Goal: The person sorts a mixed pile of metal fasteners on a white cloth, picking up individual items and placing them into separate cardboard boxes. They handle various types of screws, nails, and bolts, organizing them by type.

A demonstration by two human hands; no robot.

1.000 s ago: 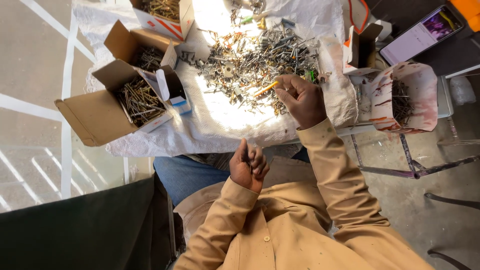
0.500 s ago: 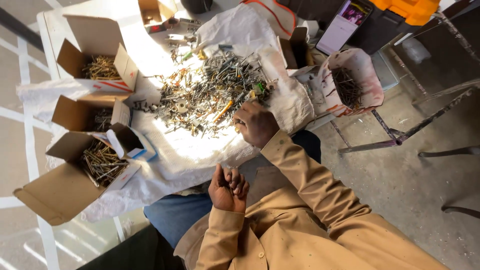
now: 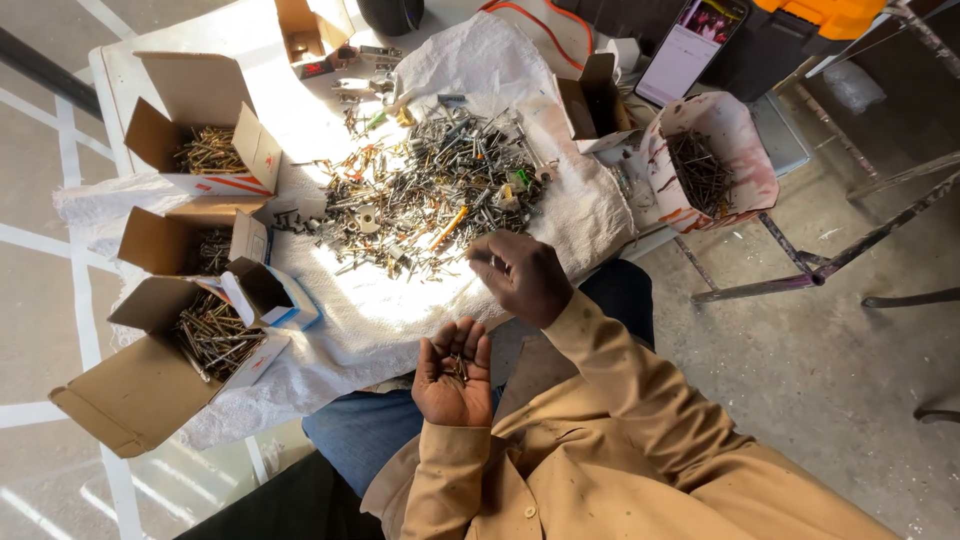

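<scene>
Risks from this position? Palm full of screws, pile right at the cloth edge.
1. The left hand cups loose screws over the lap, off the table; a tilt could spill them.
2. The right hand hovers by the sharp mixed pile; pricks seem likely.
3. The lowest open box overhangs the table edge and might tip.

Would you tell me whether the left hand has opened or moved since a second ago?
Yes. The left hand was curled; it now lies open, palm up with small screws, nearer the table edge.
</scene>
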